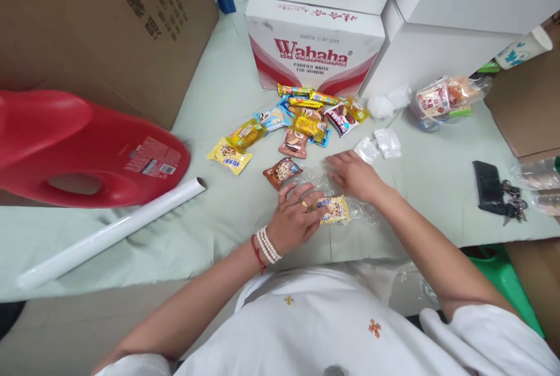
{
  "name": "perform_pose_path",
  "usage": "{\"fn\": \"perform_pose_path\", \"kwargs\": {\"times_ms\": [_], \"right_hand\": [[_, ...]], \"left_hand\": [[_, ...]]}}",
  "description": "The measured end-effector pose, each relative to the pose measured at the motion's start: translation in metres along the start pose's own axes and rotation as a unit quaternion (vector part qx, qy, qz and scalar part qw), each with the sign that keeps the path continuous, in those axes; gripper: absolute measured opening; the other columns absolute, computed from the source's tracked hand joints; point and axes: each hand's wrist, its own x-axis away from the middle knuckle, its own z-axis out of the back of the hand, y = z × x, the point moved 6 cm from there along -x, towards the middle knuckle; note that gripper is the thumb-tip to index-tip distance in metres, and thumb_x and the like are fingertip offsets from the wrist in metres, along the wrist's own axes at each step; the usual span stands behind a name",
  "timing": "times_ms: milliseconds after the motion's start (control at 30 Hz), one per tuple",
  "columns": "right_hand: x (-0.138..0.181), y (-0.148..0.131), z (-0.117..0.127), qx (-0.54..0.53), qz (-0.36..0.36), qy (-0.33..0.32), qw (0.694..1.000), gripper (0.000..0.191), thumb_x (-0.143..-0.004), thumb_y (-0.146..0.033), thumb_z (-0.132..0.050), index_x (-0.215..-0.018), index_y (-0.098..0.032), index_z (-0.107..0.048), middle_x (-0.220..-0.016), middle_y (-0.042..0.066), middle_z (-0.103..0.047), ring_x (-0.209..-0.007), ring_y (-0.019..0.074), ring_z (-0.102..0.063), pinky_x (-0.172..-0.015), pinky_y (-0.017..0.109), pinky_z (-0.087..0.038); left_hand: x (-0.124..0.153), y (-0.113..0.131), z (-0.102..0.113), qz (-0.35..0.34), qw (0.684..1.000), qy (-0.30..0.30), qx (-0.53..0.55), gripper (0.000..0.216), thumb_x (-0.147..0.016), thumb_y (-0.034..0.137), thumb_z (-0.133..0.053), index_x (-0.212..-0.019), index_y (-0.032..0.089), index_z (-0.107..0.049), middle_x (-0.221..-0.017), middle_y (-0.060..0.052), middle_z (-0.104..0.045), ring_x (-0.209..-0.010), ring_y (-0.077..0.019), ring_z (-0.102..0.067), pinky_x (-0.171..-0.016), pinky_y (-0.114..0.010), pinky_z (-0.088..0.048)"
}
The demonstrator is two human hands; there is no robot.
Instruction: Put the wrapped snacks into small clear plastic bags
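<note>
My left hand point(294, 217) pinches a yellow cookie packet point(335, 209) that lies in or on a clear plastic bag point(321, 181) on the pale green cloth. My right hand point(353, 175) rests on the far side of that bag, fingers curled on the plastic. A brown cookie packet point(282, 171) lies just left of the bag. Behind it sits a pile of several snack packets point(306, 116), and a yellow one point(230, 155) lies apart at the left.
A red plastic jug point(87, 151) and a white roll point(114, 230) lie at the left. A Wahaha water carton point(312, 44), white boxes and a brown carton point(109, 20) stand behind. Small clear bags point(387, 143), a bagged bundle point(446, 99), a phone with keys point(492, 186).
</note>
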Motion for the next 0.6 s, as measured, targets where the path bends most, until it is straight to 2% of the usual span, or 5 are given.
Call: {"fn": "perform_pose_path", "kwargs": {"times_ms": [67, 133, 300, 400, 600], "right_hand": [[-0.020, -0.007, -0.012, 0.005, 0.014, -0.038, 0.999, 0.054, -0.095, -0.029, -0.064, -0.145, -0.012, -0.056, -0.127, 0.019, -0.067, -0.128, 0.0329, -0.048, -0.101, 0.038, -0.040], [-0.030, -0.004, -0.018, -0.016, -0.013, -0.081, 0.997, 0.044, -0.091, -0.025, -0.067, -0.133, -0.011, -0.065, -0.109, 0.016, -0.072, -0.115, 0.0301, -0.056, -0.092, 0.033, -0.042], [-0.005, -0.010, 0.003, -0.158, -0.006, -0.078, 0.984, 0.024, -0.096, -0.023, -0.055, -0.107, -0.017, -0.076, -0.081, 0.003, -0.071, -0.074, 0.0167, -0.060, -0.072, 0.025, -0.040], [0.033, -0.030, 0.006, -0.162, 0.059, -0.062, 0.983, 0.032, -0.100, -0.021, -0.048, -0.115, -0.021, -0.076, -0.091, 0.005, -0.073, -0.083, 0.0177, -0.063, -0.077, 0.026, -0.043], [0.094, -0.051, -0.046, -0.049, 0.131, -0.041, 0.989, 0.052, -0.103, -0.010, -0.036, -0.148, -0.022, -0.059, -0.097, 0.009, -0.064, -0.093, 0.0219, -0.057, -0.080, 0.030, -0.047]], "left_hand": [[-0.001, -0.001, 0.000, 0.001, 1.000, 0.014, -0.011, 0.030, -0.095, 0.028, -0.063, -0.119, 0.039, -0.076, -0.135, -0.004, -0.070, -0.141, -0.0304, -0.048, -0.119, -0.059, -0.026], [0.000, -0.001, 0.000, -0.006, 0.999, 0.032, -0.021, 0.027, -0.095, 0.028, -0.063, -0.115, 0.038, -0.077, -0.134, -0.004, -0.069, -0.141, -0.0304, -0.046, -0.119, -0.060, -0.026], [0.004, 0.001, -0.002, 0.001, 0.997, 0.062, -0.039, 0.026, -0.095, 0.026, -0.063, -0.113, 0.038, -0.077, -0.130, -0.004, -0.068, -0.137, -0.0298, -0.046, -0.119, -0.061, -0.026], [0.005, 0.001, -0.007, 0.032, 0.998, 0.053, -0.030, 0.027, -0.095, 0.025, -0.063, -0.114, 0.039, -0.078, -0.125, -0.005, -0.069, -0.132, -0.0294, -0.048, -0.118, -0.060, -0.027], [0.020, -0.030, -0.004, 0.098, 0.993, 0.031, 0.055, 0.022, -0.090, 0.026, -0.062, -0.089, 0.034, -0.082, -0.119, -0.006, -0.071, -0.128, -0.0331, -0.048, -0.109, -0.060, -0.038]]}}
